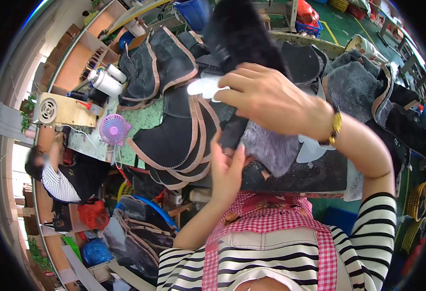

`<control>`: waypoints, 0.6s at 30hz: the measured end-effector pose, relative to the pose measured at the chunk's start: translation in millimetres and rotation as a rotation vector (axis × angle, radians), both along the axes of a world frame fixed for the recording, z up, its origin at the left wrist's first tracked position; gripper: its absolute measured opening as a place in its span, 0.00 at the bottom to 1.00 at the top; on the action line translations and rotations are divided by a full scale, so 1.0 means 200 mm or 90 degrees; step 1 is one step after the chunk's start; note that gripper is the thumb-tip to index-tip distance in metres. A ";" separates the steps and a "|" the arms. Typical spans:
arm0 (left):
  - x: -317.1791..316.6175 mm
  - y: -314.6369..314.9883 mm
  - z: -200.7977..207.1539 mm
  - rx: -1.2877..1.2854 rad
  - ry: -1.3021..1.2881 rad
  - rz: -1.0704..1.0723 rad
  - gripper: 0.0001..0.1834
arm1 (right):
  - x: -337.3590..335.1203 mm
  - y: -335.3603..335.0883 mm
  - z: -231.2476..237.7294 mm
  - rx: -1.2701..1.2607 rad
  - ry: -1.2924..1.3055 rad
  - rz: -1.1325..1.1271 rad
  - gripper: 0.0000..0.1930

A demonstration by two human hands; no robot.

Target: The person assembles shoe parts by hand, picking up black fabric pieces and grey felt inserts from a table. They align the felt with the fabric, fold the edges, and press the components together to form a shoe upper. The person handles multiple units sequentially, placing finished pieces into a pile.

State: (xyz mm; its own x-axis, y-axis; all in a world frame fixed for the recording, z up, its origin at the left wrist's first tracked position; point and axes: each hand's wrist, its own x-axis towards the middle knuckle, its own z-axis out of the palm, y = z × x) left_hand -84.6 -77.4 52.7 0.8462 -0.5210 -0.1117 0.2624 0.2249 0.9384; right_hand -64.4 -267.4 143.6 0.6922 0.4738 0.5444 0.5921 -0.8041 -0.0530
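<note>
My right hand [271, 99] reaches across the bench, its fingers bent against a black furry piece [244, 36] that stands raised and is blurred at the top. Nearer to me, my left hand [226, 167] pinches a dark strip-like edge [233, 132] between thumb and fingers. Beside that edge lies a grey fur piece [273, 145]; whether it joins the black one is hidden behind my right hand. A white flat shape [203, 87] shows by my right fingertips, and a second pale shape [312, 149] lies under my right wrist.
Black panels with pinkish-brown edging [167, 138] lie stacked at the left, with more edged panels [174, 58] behind. Grey fur pieces [353, 87] are heaped at the right. A purple fan [114, 129] and white bottle [105, 82] stand left. Another person [72, 177] sits far left.
</note>
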 end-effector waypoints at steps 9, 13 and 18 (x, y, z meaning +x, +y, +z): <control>0.27 0.01 -0.35 0.114 -0.104 -0.025 0.35 | -0.44 0.06 -0.43 0.280 0.285 -0.240 0.26; 0.30 -0.03 -0.37 0.208 -0.323 0.128 0.36 | -0.38 -0.09 -0.24 0.731 0.645 -0.255 0.07; 0.32 -0.01 -0.17 0.287 -0.727 0.160 0.22 | -0.51 -0.31 -0.46 1.078 0.623 -0.003 0.18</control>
